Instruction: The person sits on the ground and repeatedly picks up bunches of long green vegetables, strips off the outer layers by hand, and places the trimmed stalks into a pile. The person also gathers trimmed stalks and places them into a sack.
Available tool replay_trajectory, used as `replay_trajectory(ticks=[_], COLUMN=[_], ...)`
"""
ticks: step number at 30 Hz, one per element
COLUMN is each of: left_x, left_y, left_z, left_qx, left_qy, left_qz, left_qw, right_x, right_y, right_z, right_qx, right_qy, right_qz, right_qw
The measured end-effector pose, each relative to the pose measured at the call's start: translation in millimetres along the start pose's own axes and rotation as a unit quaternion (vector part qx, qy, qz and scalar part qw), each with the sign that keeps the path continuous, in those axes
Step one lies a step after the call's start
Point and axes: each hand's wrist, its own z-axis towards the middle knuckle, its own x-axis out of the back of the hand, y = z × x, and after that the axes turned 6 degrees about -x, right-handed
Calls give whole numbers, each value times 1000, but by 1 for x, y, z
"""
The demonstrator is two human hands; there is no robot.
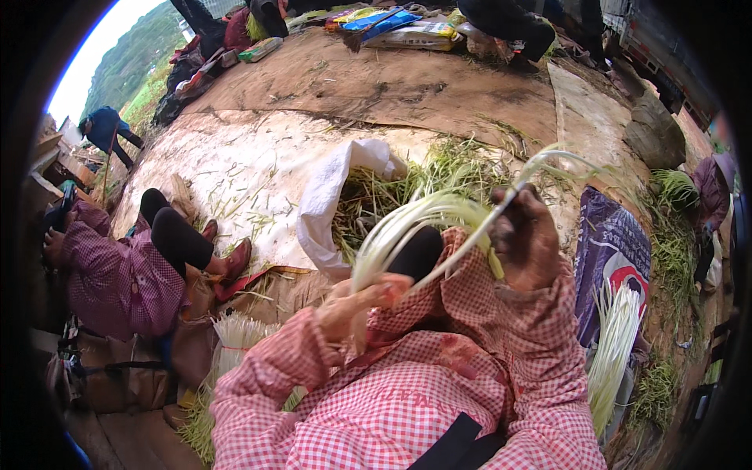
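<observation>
My left hand (358,308) is closed around the lower ends of a small bunch of long, pale green-white vegetable stalks (405,220), which arches over my lap. My right hand (526,241) is raised at the right, fingers bent round a long stalk (470,241) whose tip curls away to the right; the bunch's yellow-green end lies beside its palm. Just beyond both hands is a white woven sack (320,205), its mouth open on green and brown trimmings (376,191). A bundle of pale stalks (238,338) with a red tie stands beside my left sleeve.
At right, more pale stalks (614,346) lie by a purple printed sack (611,247), with loose greens (675,258) beyond. A person in a checked smock (123,276) sits at left. Scraps litter the ground sheet (247,158). Filled bags (411,35) and people's legs are at the far side.
</observation>
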Motion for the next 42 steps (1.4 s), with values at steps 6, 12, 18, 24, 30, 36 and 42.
replay_trajectory(ticks=[6,12,18,24,30,36,42], left_x=[-31,-15,6,25,17,-4,-1], left_y=[-3,22,32,41,30,21,-3], left_z=[5,-3,-14,-32,-25,-23,-26], left_qx=[44,92,81,96,135,152,113], left_qy=[-26,76,32,30,43,46,57], left_qz=[-241,-130,-140,-156,-175,-114,-79], left_qw=[969,984,986,983,974,981,989], right_x=[5,64,168,187,79,82,86], right_y=[31,21,5,-17,18,52,54], right_z=[7,18,36,3,-7,-7,-11], right_qx=[-18,220,94,168,52,-68,-98], right_qy=[43,-24,228,125,42,62,75], right_qz=[-137,-696,-698,-856,-536,-355,-317], right_qw=[989,683,672,473,841,930,940])
